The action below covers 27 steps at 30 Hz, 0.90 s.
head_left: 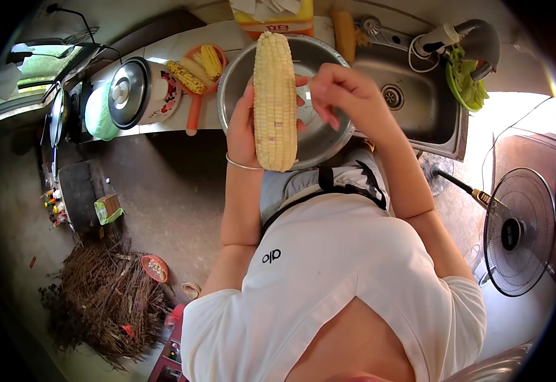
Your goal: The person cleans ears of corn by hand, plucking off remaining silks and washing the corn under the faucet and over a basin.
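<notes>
A pale, husked corn cob (275,102) stands lengthwise above a large metal basin (322,51). A few of its kernels are darker near the lower part. My left hand (243,124) is wrapped round the cob from behind, with fingertips showing at its right edge. To the right of the cob is my right hand (341,92), fingers curled, thumb and index finger close together over the basin. Whether anything small is between those fingers cannot be made out.
An orange colander (194,114) with corn pieces, a lidded pot (128,92) and a green cover (100,111) stand left on the counter. On the right are a sink (418,121), leafy greens (465,83) and a fan (520,232). Brushwood (109,286) lies on the floor.
</notes>
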Each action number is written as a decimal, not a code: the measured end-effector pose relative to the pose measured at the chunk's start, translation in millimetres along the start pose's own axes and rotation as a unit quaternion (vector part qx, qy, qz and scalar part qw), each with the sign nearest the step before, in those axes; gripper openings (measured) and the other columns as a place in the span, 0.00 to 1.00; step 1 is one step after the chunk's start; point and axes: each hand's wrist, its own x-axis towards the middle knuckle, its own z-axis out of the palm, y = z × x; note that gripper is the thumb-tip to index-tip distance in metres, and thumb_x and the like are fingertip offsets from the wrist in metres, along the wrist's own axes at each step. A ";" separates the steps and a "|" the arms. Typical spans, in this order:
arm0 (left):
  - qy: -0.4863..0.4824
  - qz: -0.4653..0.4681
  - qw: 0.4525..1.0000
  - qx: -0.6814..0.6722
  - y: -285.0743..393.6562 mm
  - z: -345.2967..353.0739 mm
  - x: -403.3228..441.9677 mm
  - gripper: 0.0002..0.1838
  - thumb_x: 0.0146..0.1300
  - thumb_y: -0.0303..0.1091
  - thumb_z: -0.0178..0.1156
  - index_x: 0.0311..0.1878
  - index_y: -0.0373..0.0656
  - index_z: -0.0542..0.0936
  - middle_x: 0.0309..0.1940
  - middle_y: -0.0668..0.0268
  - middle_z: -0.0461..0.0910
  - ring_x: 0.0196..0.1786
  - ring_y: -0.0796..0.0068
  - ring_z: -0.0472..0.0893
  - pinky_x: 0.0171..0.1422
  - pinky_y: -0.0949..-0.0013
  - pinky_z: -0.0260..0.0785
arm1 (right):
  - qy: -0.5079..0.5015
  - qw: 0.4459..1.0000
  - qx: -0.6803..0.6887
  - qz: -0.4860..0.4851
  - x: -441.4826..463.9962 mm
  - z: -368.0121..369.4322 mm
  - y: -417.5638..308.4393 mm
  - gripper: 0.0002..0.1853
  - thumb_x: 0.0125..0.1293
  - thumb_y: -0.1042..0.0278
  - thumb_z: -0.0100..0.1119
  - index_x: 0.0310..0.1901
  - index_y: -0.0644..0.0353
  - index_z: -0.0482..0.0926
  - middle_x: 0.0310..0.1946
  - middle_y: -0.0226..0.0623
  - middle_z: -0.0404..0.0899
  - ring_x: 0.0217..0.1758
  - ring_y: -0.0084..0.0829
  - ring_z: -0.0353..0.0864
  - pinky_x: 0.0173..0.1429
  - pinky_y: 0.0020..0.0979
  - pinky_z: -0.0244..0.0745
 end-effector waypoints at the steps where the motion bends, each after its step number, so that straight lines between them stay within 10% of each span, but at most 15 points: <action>1: -0.001 -0.009 1.000 -0.027 -0.6 0.2 -1.0 0.28 0.72 0.48 0.40 0.68 0.39 0.58 0.57 0.47 0.71 0.52 0.62 0.78 0.41 0.58 0.81 | -0.004 1.000 0.000 -0.001 -0.3 -6.3 -0.6 0.14 0.67 0.61 0.57 0.28 0.60 0.71 0.20 0.29 0.74 0.19 0.15 0.68 0.23 0.20 0.62; 4: 0.002 0.010 1.000 -0.021 -0.6 0.5 -6.6 0.32 0.68 0.49 0.48 0.68 0.39 0.58 0.56 0.49 0.72 0.50 0.62 0.79 0.39 0.60 0.81 | -0.161 0.962 0.222 -0.017 4.0 -37.9 12.5 0.13 0.67 0.61 0.58 0.33 0.61 0.72 0.23 0.33 0.76 0.18 0.17 0.69 0.23 0.21 0.64; 6: 0.008 0.036 0.999 0.015 2.8 -1.9 -10.7 0.34 0.66 0.49 0.53 0.68 0.39 0.57 0.55 0.50 0.72 0.49 0.61 0.79 0.39 0.60 0.81 | -0.284 0.825 0.486 -0.042 19.6 -56.7 82.2 0.14 0.67 0.61 0.56 0.43 0.65 0.71 0.28 0.37 0.79 0.20 0.24 0.74 0.27 0.23 0.70; 7: 0.015 0.045 0.997 0.056 4.2 -3.7 -11.9 0.37 0.62 0.46 0.58 0.68 0.39 0.57 0.54 0.51 0.72 0.49 0.62 0.79 0.39 0.61 0.81 | -0.159 0.968 0.183 0.064 26.7 -60.5 129.5 0.17 0.67 0.60 0.57 0.48 0.65 0.70 0.31 0.38 0.80 0.21 0.27 0.76 0.29 0.24 0.71; 8: 0.022 0.052 0.994 0.096 5.3 -4.5 -13.5 0.40 0.59 0.43 0.63 0.69 0.39 0.56 0.54 0.52 0.72 0.48 0.62 0.79 0.39 0.61 0.81 | -0.009 0.976 -0.147 0.160 28.6 -61.8 166.5 0.20 0.66 0.59 0.57 0.52 0.65 0.69 0.34 0.39 0.80 0.22 0.30 0.78 0.30 0.25 0.73; 11: 0.067 0.060 0.987 0.132 8.3 2.7 -19.0 0.40 0.56 0.33 0.67 0.68 0.40 0.56 0.55 0.56 0.71 0.49 0.65 0.78 0.42 0.61 0.81 | -0.059 0.886 -0.455 0.070 16.1 -59.8 185.7 0.20 0.63 0.56 0.61 0.49 0.62 0.73 0.32 0.39 0.81 0.27 0.31 0.81 0.33 0.27 0.74; 17: 0.121 0.076 0.953 0.266 3.6 9.6 -18.1 0.41 0.55 0.29 0.68 0.68 0.40 0.56 0.54 0.59 0.70 0.50 0.70 0.77 0.45 0.65 0.80 | 0.023 0.981 -0.188 0.042 10.6 -3.3 9.8 0.20 0.60 0.49 0.64 0.30 0.62 0.75 0.19 0.34 0.72 0.21 0.25 0.71 0.28 0.26 0.66; 20: 0.100 0.077 0.952 0.278 -2.2 14.6 -21.5 0.40 0.55 0.29 0.67 0.68 0.40 0.56 0.54 0.58 0.70 0.50 0.70 0.77 0.45 0.66 0.79 | 0.036 0.944 -0.328 -0.023 17.5 14.0 5.7 0.22 0.61 0.49 0.63 0.27 0.61 0.71 0.16 0.29 0.66 0.18 0.21 0.63 0.24 0.25 0.60; 27: 0.085 0.040 0.968 0.231 0.0 21.1 -28.4 0.39 0.54 0.28 0.68 0.66 0.39 0.57 0.54 0.57 0.70 0.50 0.70 0.77 0.47 0.67 0.78 | -0.052 0.991 -0.084 0.086 2.0 9.4 -3.3 0.19 0.67 0.55 0.59 0.25 0.59 0.70 0.18 0.22 0.68 0.23 0.17 0.66 0.25 0.24 0.59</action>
